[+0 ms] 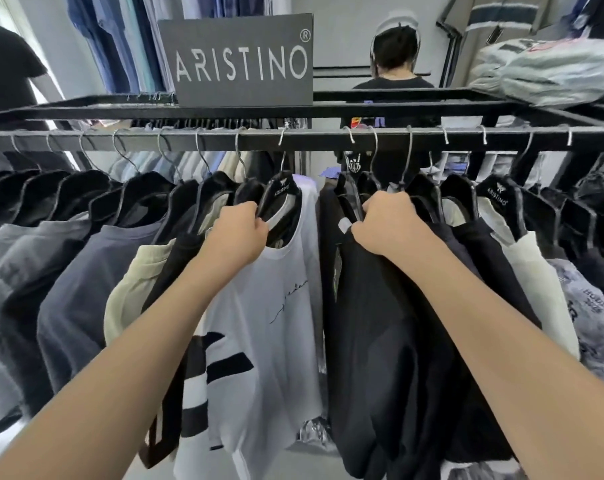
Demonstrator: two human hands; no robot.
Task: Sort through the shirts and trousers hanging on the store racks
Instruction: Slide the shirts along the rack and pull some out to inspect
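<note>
Clothing store racks are filling the view, with a grey sign (241, 60) reading ARISTINO standing on the far top frame and a person (395, 57) in black standing beyond it. Shirts on black hangers are hanging all along a dark rail (311, 141) running left to right. Near the middle, the left hand (239, 233) is clamping its curled fingers on a white shirt (265, 323) at the hanger. Just to the right, the right hand (390, 223) is gripping a black shirt (380, 323) at its collar. A narrow gap is showing between the two shirts.
</note>
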